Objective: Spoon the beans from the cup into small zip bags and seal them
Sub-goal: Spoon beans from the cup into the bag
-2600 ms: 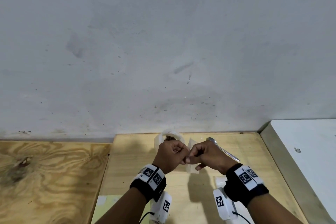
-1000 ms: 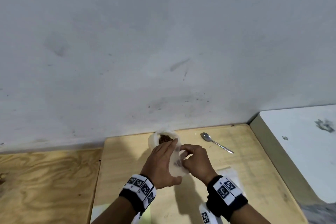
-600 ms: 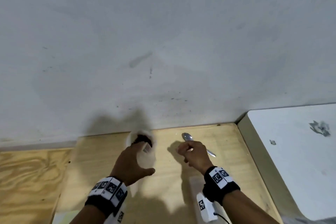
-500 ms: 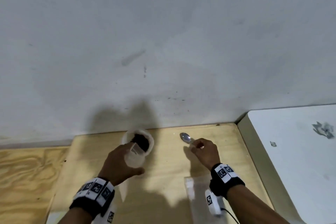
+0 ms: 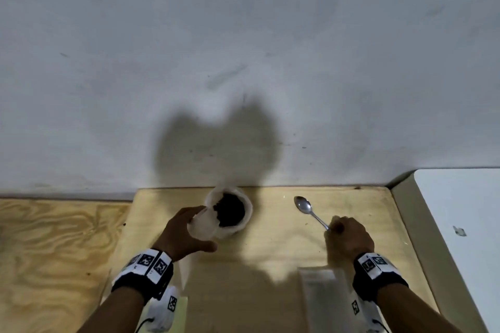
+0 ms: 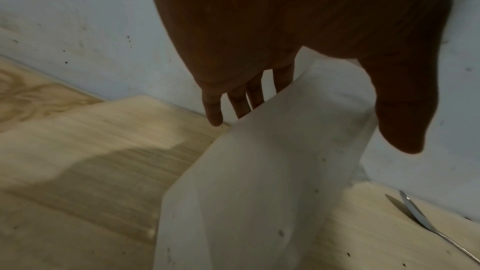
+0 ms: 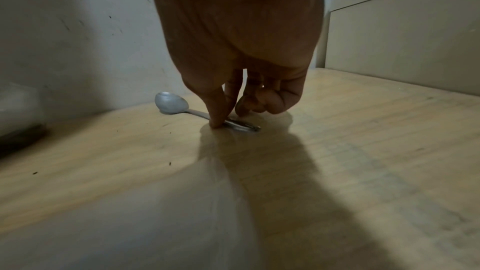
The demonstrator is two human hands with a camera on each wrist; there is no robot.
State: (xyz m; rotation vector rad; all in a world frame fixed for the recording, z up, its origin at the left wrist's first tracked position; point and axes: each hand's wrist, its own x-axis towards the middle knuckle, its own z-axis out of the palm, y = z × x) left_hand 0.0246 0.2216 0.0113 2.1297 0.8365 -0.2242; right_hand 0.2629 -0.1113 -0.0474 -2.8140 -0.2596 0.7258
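A white cup [image 5: 244, 217] of dark beans [image 5: 228, 211] stands by the wall on the pale wooden board [image 5: 270, 246]. My left hand [image 5: 204, 230] holds a translucent zip bag [image 5: 201, 222] upright against the cup's left side. In the left wrist view the fingers [image 6: 215, 110] are behind the bag [image 6: 259, 182] and the thumb is in front. A metal spoon [image 5: 304, 205] lies flat to the right. My right hand [image 5: 334, 227] pinches its handle against the board; the wrist view shows the fingertips [image 7: 217, 122] on the spoon [image 7: 171, 103].
A flat stack of spare zip bags [image 5: 319, 295] lies under my right wrist. A white cabinet [image 5: 460, 224] borders the board on the right, the grey wall [image 5: 243, 62] closes the back, and darker plywood [image 5: 54, 251] extends left.
My hands parted: the left carried the bag over to the cup, the right reached to the spoon and took its handle. The view tilted down and closer.
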